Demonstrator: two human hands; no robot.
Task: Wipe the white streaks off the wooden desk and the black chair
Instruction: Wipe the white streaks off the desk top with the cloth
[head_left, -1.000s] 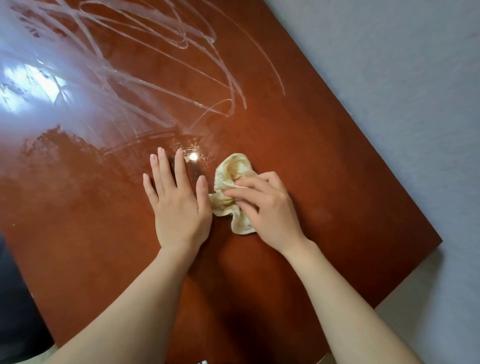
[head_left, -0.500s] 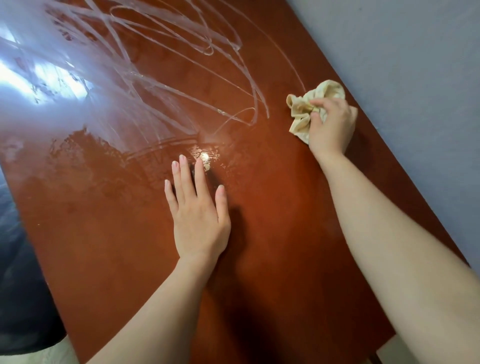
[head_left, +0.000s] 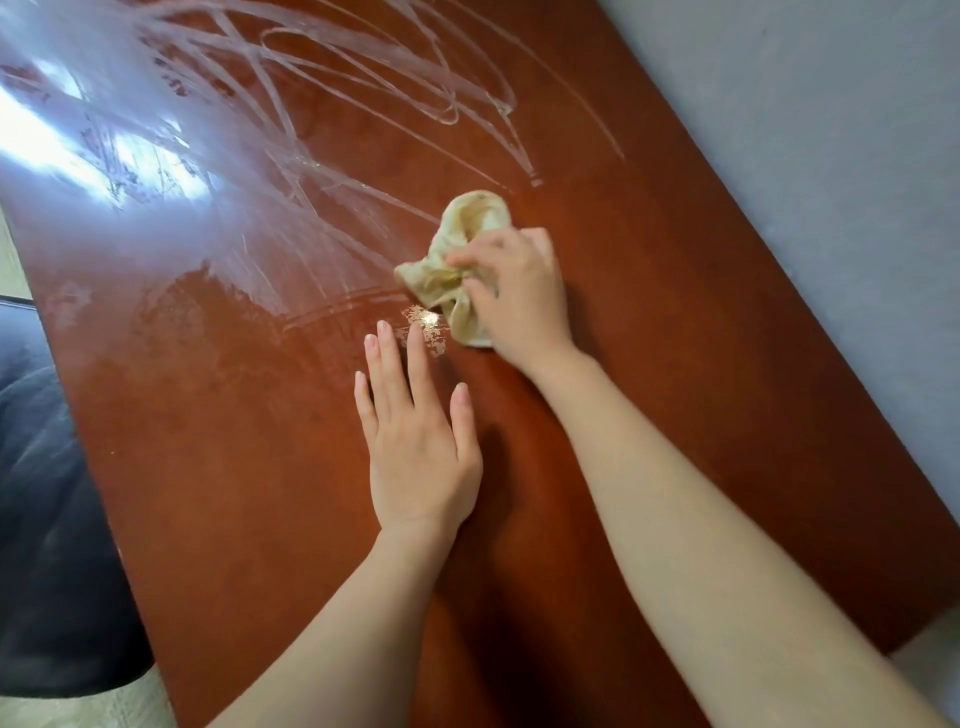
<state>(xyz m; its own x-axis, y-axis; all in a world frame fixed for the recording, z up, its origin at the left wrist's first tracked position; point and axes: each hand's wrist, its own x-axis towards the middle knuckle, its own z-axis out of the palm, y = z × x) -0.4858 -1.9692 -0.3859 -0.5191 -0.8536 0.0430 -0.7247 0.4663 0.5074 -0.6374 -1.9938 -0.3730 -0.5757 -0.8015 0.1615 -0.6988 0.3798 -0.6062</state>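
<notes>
Cloth (head_left: 470, 223), crumpled, soft and light, likely limp unless bunched: gripped in curled right hand (head_left: 519, 301) on wooden desk (head_left: 701, 415), at one o'clock from flat, open left hand (head_left: 418, 457). Best held as a wad. White streaks (head_left: 322, 130) toward eleven o'clock; black chair (head_left: 47, 519) at nine.

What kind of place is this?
Probably an office or a study, though I cannot tell which: a glossy wooden desk stands beside a plain grey wall, and a black chair is at its side.
</notes>
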